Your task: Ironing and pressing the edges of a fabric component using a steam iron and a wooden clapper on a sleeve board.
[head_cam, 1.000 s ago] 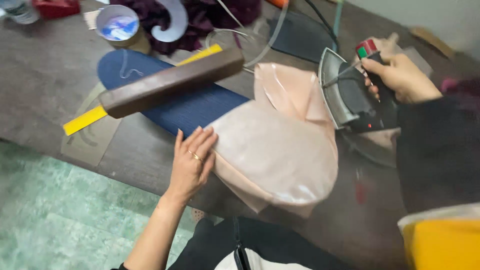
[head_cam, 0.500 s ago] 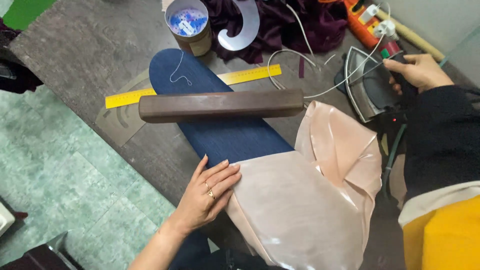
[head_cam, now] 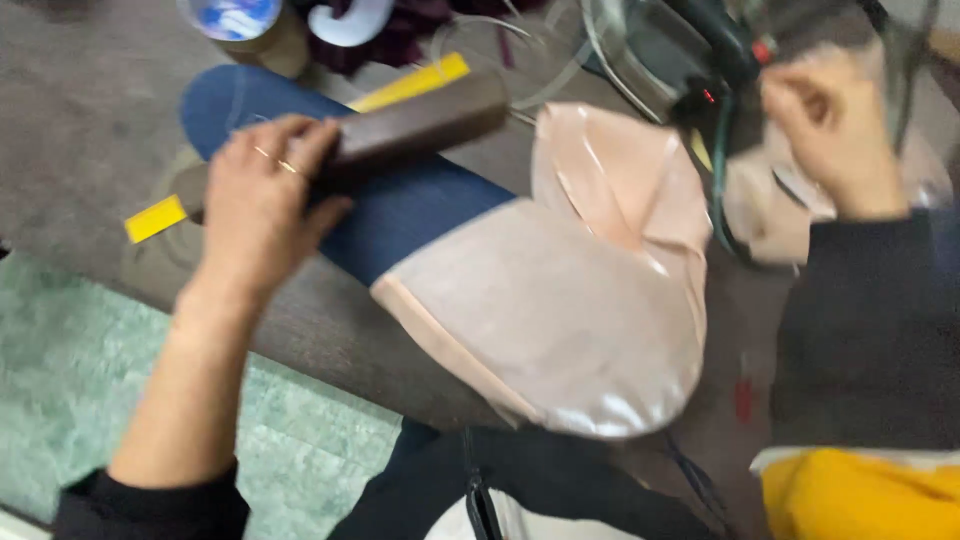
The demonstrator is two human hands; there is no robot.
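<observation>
My left hand grips the near end of a long dark brown wooden block that lies across a blue padded ironing form. A shiny pale pink fabric piece covers the near end of that form and folds up at the back. At the upper right my right hand is blurred, fingers curled beside the handle of a dark iron; whether it grips the handle I cannot tell.
A yellow ruler lies under the block on the dark worktable. A tin with a blue lid, a white curved template and cables sit at the back. Green floor lies at the left.
My left hand left the pink fabric and took hold of the wooden block. My right hand and the iron shifted; the view swung and blurred.
</observation>
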